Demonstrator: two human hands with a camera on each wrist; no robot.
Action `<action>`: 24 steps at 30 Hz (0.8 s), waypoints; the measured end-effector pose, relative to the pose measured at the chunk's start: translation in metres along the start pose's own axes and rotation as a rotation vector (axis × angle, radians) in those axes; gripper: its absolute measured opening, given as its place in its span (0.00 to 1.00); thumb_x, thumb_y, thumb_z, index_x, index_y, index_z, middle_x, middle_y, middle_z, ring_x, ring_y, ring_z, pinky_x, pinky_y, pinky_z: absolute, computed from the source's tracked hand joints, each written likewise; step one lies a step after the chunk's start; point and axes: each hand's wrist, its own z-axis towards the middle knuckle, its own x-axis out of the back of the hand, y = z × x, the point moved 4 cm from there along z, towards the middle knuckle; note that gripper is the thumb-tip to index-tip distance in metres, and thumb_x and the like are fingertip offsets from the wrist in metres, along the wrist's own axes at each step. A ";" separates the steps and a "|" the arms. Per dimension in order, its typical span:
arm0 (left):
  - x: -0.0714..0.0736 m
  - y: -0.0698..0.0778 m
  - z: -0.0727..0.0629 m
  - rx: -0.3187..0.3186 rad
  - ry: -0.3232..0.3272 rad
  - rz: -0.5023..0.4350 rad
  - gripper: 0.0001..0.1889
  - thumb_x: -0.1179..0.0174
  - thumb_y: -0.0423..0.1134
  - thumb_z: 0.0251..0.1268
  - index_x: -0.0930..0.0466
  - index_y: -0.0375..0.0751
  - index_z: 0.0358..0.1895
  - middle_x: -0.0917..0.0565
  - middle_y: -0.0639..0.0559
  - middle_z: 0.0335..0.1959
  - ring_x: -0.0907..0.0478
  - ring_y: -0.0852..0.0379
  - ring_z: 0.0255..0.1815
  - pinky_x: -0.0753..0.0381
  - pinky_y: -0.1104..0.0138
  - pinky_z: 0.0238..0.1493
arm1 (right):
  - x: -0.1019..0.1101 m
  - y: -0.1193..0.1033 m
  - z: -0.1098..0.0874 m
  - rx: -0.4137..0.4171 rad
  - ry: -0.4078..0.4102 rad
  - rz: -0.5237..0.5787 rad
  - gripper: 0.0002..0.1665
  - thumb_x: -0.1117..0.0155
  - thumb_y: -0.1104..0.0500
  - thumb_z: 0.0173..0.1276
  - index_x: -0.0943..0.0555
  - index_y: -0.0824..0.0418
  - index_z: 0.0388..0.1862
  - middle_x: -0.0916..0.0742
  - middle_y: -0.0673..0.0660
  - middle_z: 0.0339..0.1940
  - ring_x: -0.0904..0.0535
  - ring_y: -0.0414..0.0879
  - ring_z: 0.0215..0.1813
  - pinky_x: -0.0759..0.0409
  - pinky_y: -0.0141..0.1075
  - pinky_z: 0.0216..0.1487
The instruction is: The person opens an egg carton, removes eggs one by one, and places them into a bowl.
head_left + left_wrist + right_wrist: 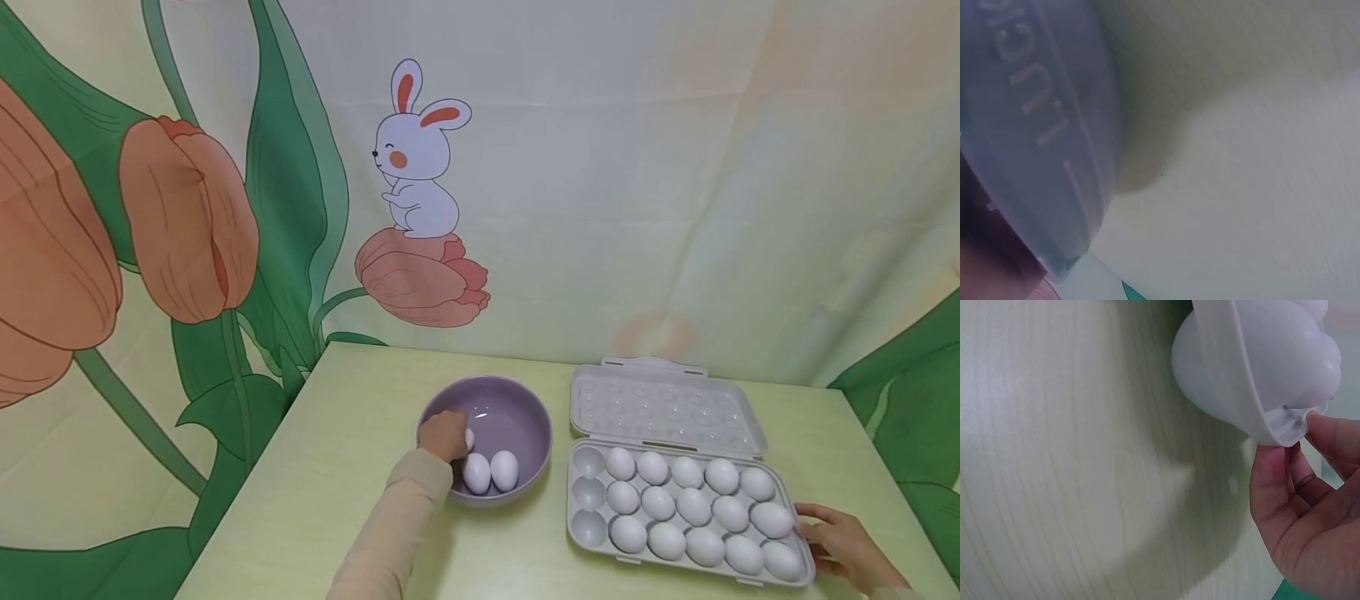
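Over the left side of a purple bowl (528,408), my left hand (444,435) reaches in with bent fingers around a white egg (470,440), which shows only partly beside them. Two more white eggs (505,471) lie at the bowl's near side. In the left wrist view the bowl's outer wall (1041,125) hides most of the hand. My right hand (843,546) pinches the right edge of an egg box (600,546), thumb above the rim and fingers beneath, clear in the right wrist view. White eggs (693,507) fill most of its cups; the leftmost column holds none.
The egg box's translucent lid (663,408) lies folded back toward the wall. Everything stands on a pale wood-grain table (345,417). Behind the table hangs a cloth (570,208) printed with tulips and a rabbit.
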 end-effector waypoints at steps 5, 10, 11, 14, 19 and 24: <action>0.000 0.002 0.001 0.005 -0.043 0.003 0.12 0.37 0.37 0.41 0.25 0.42 0.32 0.18 0.45 0.34 0.21 0.45 0.36 0.23 0.56 0.32 | 0.000 0.000 0.000 0.007 0.000 0.010 0.36 0.49 0.57 0.65 0.49 0.75 0.63 0.21 0.55 0.33 0.27 0.45 0.33 0.25 0.38 0.35; 0.004 0.011 0.002 -0.023 -0.068 0.026 0.08 0.40 0.35 0.45 0.24 0.43 0.33 0.18 0.45 0.36 0.22 0.45 0.37 0.23 0.55 0.32 | 0.001 0.000 0.001 0.007 -0.008 0.014 0.36 0.48 0.57 0.64 0.49 0.74 0.63 0.21 0.54 0.32 0.27 0.45 0.33 0.25 0.38 0.35; 0.005 0.013 0.003 -0.036 -0.066 0.027 0.09 0.41 0.35 0.46 0.23 0.43 0.35 0.18 0.46 0.37 0.22 0.45 0.37 0.23 0.55 0.31 | 0.001 0.000 0.001 0.008 -0.009 0.014 0.36 0.48 0.57 0.64 0.49 0.74 0.63 0.21 0.54 0.32 0.27 0.45 0.33 0.25 0.38 0.35; 0.012 0.023 0.004 -0.077 -0.056 0.031 0.11 0.41 0.34 0.46 0.22 0.43 0.36 0.18 0.47 0.36 0.22 0.46 0.37 0.23 0.55 0.31 | 0.001 0.001 0.002 0.012 -0.009 0.013 0.36 0.48 0.57 0.64 0.49 0.75 0.63 0.21 0.53 0.32 0.27 0.45 0.33 0.25 0.38 0.35; 0.026 0.048 0.003 -0.166 -0.055 0.016 0.20 0.40 0.34 0.45 0.24 0.44 0.47 0.22 0.47 0.44 0.25 0.46 0.44 0.23 0.56 0.38 | 0.001 0.002 0.003 0.008 -0.010 0.003 0.36 0.49 0.57 0.65 0.49 0.75 0.63 0.21 0.56 0.33 0.27 0.45 0.33 0.25 0.38 0.35; 0.038 0.087 -0.004 -0.319 -0.061 -0.004 0.29 0.40 0.34 0.46 0.32 0.47 0.57 0.27 0.47 0.54 0.28 0.47 0.52 0.24 0.57 0.45 | 0.000 0.001 0.003 -0.013 -0.005 -0.012 0.35 0.50 0.57 0.65 0.50 0.74 0.63 0.22 0.61 0.37 0.27 0.46 0.34 0.25 0.38 0.35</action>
